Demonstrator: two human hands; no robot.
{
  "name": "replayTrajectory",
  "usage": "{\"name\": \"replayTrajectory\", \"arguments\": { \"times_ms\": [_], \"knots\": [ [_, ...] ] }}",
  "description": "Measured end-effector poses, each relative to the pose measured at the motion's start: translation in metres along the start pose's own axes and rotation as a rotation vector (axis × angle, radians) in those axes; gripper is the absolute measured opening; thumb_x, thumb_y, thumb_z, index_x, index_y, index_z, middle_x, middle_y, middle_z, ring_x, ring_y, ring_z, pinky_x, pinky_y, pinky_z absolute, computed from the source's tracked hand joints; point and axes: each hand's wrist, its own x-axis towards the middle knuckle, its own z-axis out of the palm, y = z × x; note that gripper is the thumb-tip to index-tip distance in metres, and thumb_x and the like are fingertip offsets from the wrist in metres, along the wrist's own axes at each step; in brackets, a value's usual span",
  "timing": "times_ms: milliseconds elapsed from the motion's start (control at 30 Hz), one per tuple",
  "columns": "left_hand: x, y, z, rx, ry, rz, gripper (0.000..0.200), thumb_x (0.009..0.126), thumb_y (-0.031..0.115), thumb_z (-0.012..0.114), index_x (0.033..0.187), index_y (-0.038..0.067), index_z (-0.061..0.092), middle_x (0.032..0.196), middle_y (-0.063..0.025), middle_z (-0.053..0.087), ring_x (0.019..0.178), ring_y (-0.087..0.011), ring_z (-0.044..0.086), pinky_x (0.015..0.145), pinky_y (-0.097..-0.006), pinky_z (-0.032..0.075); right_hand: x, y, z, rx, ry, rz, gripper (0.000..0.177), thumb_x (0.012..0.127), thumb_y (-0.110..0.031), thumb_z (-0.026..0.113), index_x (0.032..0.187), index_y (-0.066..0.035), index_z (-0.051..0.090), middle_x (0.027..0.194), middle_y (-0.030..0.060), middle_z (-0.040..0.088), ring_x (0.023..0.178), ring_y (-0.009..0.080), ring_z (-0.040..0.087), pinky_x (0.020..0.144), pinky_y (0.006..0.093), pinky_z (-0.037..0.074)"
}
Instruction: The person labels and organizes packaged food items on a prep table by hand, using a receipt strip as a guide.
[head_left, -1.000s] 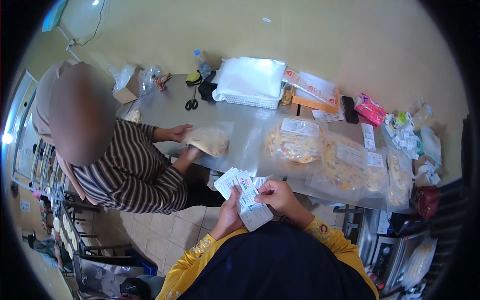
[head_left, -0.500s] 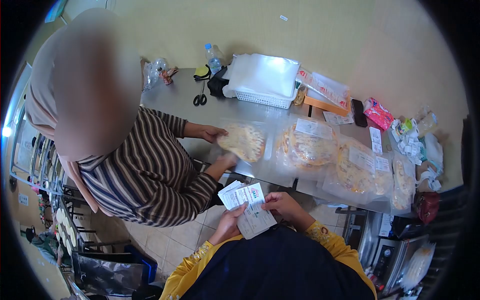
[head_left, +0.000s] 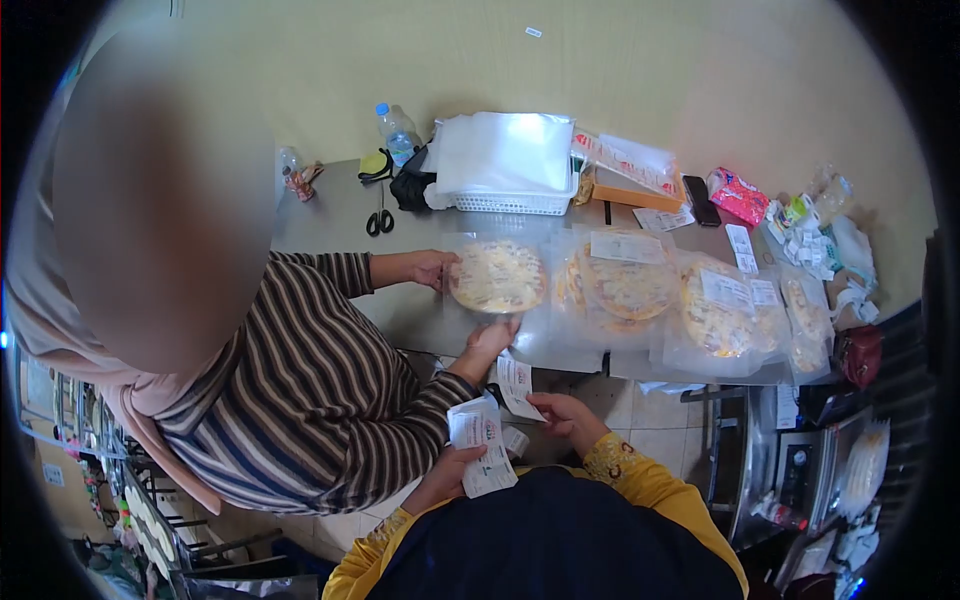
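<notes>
While a co-worker in a striped sleeve (head_left: pixel 330 390) is leaning over the near edge of the steel table (head_left: pixel 320 225) at the left, both of that person's hands are steadying a round flatbread in a clear bag (head_left: pixel 497 277). One hand is at its left rim and one at its near rim, seemingly to hold the slippery plastic flat. Scissors (head_left: pixel 379 220) are lying and a water bottle (head_left: pixel 397 130) is standing toward the far left of the table, out of the way of the bags. Nearer the camera, the wearer's left hand (head_left: pixel 452 472) is gripping a stack of labels (head_left: pixel 480 440) close to the body. Its fingers are curling under the stack and the thumb is pressing on top, likely so the loose slips are not fanning out. Just right of it, the right hand (head_left: pixel 568 415) is pinching a single label (head_left: pixel 516 385) between thumb and forefinger, holding it apart from the stack, below the table's near edge and close to the co-worker's near hand. Further right, bagged flatbreads (head_left: pixel 640 290) carrying white labels are overlapping in a row, and a pink packet (head_left: pixel 738 195) is lying at the far right by the wall.
</notes>
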Motion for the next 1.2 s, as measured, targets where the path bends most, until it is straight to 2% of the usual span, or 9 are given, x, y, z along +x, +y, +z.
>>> {"name": "replayTrajectory", "arguments": {
  "times_ms": [67, 167, 267, 367, 567, 800, 867, 1000, 1200],
  "knots": [
    [0.000, 0.003, -0.006, 0.038, 0.033, -0.048, 0.030, 0.086, 0.006, 0.051, 0.114, -0.002, 0.049, 0.103, -0.0162, 0.060, 0.091, -0.0295, 0.062, 0.080, -0.0425, 0.051, 0.036, 0.008, -0.027, 0.047, -0.110, -0.065, 0.018, 0.082, -0.016, 0.060, 0.097, -0.005, 0.059, 0.084, 0.0041, 0.065, 0.060, 0.0089, 0.058, 0.043, 0.0174, 0.037],
    [-0.005, 0.011, -0.011, 0.113, 0.080, -0.053, 0.029, 0.084, 0.006, 0.053, 0.112, -0.003, 0.051, 0.100, -0.0165, 0.061, 0.088, -0.0295, 0.063, 0.078, -0.0422, 0.052, 0.035, 0.000, -0.012, 0.020, -0.048, -0.141, 0.018, 0.082, -0.014, 0.061, 0.097, -0.006, 0.058, 0.082, 0.0036, 0.064, 0.056, 0.0080, 0.053, 0.043, 0.0175, 0.036],
    [-0.006, 0.013, -0.020, 0.158, 0.128, -0.025, 0.030, 0.084, 0.006, 0.054, 0.112, -0.003, 0.051, 0.099, -0.0168, 0.062, 0.087, -0.0295, 0.063, 0.077, -0.0419, 0.052, 0.037, -0.002, -0.002, -0.040, 0.139, -0.185, 0.016, 0.081, -0.013, 0.062, 0.095, -0.007, 0.057, 0.075, 0.0012, 0.062, 0.048, 0.0061, 0.046, 0.041, 0.0182, 0.034],
    [0.004, 0.005, -0.040, 0.092, 0.097, -0.002, 0.031, 0.084, 0.006, 0.055, 0.112, -0.004, 0.050, 0.099, -0.0172, 0.062, 0.086, -0.0294, 0.063, 0.077, -0.0421, 0.052, 0.047, -0.007, -0.008, -0.201, 0.280, -0.231, 0.008, 0.082, -0.017, 0.062, 0.085, -0.012, 0.056, 0.060, -0.0055, 0.050, 0.045, 0.0046, 0.037, 0.039, 0.0202, 0.027],
    [-0.007, 0.017, -0.047, 0.076, 0.102, -0.032, 0.031, 0.084, 0.007, 0.054, 0.114, -0.004, 0.049, 0.101, -0.0169, 0.061, 0.087, -0.0297, 0.063, 0.078, -0.0423, 0.052, 0.056, -0.026, 0.014, -0.138, 0.166, -0.262, 0.011, 0.082, -0.015, 0.063, 0.085, -0.011, 0.053, 0.061, -0.0030, 0.050, 0.045, 0.0061, 0.042, 0.039, 0.0214, 0.033],
    [-0.001, 0.009, -0.071, -0.155, 0.014, -0.019, 0.031, 0.086, 0.008, 0.052, 0.116, -0.002, 0.048, 0.101, -0.0164, 0.060, 0.091, -0.0296, 0.062, 0.080, -0.0428, 0.051, 0.085, -0.032, 0.060, 0.163, 0.293, -0.632, 0.017, 0.084, -0.013, 0.061, 0.089, -0.008, 0.045, 0.069, 0.0030, 0.053, 0.052, 0.0140, 0.053, 0.045, 0.0250, 0.045],
    [0.001, 0.007, -0.075, -0.153, 0.023, 0.018, 0.031, 0.086, 0.008, 0.052, 0.115, -0.002, 0.048, 0.101, -0.0165, 0.060, 0.091, -0.0296, 0.062, 0.080, -0.0429, 0.050, 0.103, -0.035, 0.063, 0.237, 0.241, -0.753, 0.017, 0.084, -0.012, 0.060, 0.089, -0.006, 0.045, 0.074, 0.0056, 0.053, 0.058, 0.0161, 0.056, 0.049, 0.0271, 0.048],
    [-0.001, 0.012, -0.072, -0.113, 0.087, 0.042, 0.031, 0.086, 0.008, 0.052, 0.115, -0.002, 0.048, 0.101, -0.0170, 0.060, 0.091, -0.0298, 0.062, 0.080, -0.0428, 0.051, 0.131, -0.057, 0.078, 0.365, 0.352, -0.966, 0.017, 0.083, -0.006, 0.059, 0.090, -0.002, 0.045, 0.079, 0.0094, 0.055, 0.065, 0.0199, 0.060, 0.056, 0.0306, 0.053],
    [0.005, 0.013, -0.089, -0.193, 0.080, 0.018, 0.032, 0.086, 0.007, 0.052, 0.115, -0.004, 0.048, 0.102, -0.0173, 0.061, 0.090, -0.0306, 0.062, 0.080, -0.0425, 0.051, 0.147, -0.070, 0.083, 0.439, 0.423, -1.015, 0.015, 0.081, -0.002, 0.059, 0.090, 0.000, 0.047, 0.079, 0.0099, 0.056, 0.059, 0.0190, 0.060, 0.050, 0.0293, 0.053]
  ]
}}
